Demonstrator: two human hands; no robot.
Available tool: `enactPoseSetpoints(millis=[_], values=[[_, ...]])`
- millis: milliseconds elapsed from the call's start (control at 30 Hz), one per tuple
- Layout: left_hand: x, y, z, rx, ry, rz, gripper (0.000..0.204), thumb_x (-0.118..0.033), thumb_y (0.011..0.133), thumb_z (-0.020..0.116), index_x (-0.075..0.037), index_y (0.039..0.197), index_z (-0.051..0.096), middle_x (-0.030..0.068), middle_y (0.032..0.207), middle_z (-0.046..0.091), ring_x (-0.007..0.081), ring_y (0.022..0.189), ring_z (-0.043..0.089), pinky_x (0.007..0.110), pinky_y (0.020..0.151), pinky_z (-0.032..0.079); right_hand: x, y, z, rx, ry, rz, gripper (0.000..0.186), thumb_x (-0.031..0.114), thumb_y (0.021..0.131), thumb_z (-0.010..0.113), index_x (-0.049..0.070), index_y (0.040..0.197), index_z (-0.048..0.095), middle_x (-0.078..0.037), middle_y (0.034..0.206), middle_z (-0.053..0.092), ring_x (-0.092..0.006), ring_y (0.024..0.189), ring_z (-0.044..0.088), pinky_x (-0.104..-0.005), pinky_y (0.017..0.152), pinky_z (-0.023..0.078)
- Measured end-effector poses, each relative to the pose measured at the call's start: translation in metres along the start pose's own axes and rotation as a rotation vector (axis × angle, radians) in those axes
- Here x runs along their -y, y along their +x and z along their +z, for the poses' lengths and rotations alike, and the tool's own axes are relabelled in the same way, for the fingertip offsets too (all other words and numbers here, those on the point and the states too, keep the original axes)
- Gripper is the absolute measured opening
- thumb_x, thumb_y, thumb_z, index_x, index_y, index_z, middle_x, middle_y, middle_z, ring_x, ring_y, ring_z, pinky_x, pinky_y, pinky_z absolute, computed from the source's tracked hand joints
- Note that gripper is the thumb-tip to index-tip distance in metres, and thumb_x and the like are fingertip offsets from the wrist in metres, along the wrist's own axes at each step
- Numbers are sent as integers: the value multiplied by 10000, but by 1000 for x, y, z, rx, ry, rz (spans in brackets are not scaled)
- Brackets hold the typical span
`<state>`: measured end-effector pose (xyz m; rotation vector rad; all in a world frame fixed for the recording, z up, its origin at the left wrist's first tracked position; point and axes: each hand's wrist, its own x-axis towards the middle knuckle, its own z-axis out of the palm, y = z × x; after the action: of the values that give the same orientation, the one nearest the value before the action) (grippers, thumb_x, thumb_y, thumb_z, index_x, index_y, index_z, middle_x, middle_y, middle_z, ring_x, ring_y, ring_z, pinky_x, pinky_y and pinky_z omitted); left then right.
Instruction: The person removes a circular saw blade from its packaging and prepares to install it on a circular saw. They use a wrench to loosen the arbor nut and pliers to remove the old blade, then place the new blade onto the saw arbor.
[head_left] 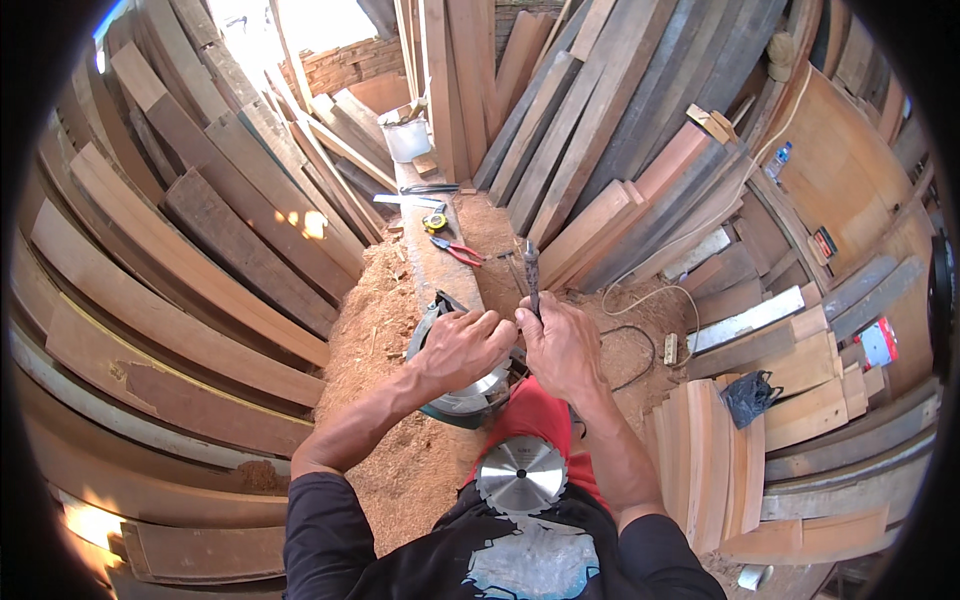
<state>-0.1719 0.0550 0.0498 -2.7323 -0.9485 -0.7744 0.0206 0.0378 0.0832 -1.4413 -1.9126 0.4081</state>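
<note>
My left hand (465,347) is closed above the circular saw (436,330); whatever its fingers grip is hidden. Close beside it, my right hand (563,342) is wrapped round a dark slim tool that looks like pliers (532,268), its metal head pointing away from me. The saw lies on its side by my left knee, partly covered by my left forearm and hand, with some of its toothed blade (487,388) showing. A loose round saw blade (521,475) rests on my lap against my shirt.
Ahead, a plank (430,270) holds red-handled pliers (457,251), a yellow tape measure (435,220), a square (405,200) and a white bucket (406,138). Sawdust (375,400) covers the floor. Stacked boards (190,270) surround me; a cable (690,300) runs at right.
</note>
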Motion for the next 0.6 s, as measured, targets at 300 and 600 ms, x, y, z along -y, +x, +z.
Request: enactPoseSetpoints(millis=[300,600], values=[[-14,0,-13,-349,-613,-443,327,-154,914,745,-8,1180,622,133,952,678,257,876,676,375,809,544,-13,-41,-13,77,24,-29,234,250,1008,587,22,993,637,-232,808,673,-446,803,665,-544,720,497],[1,29,-54,-28,-1146,-446,417,-273,1032,663,-34,1371,620,11,993,706,79,865,657,239,780,536,4,-29,-13,121,47,-87,208,220,984,629,15,947,615,-241,782,662,-462,783,662,-556,698,487]])
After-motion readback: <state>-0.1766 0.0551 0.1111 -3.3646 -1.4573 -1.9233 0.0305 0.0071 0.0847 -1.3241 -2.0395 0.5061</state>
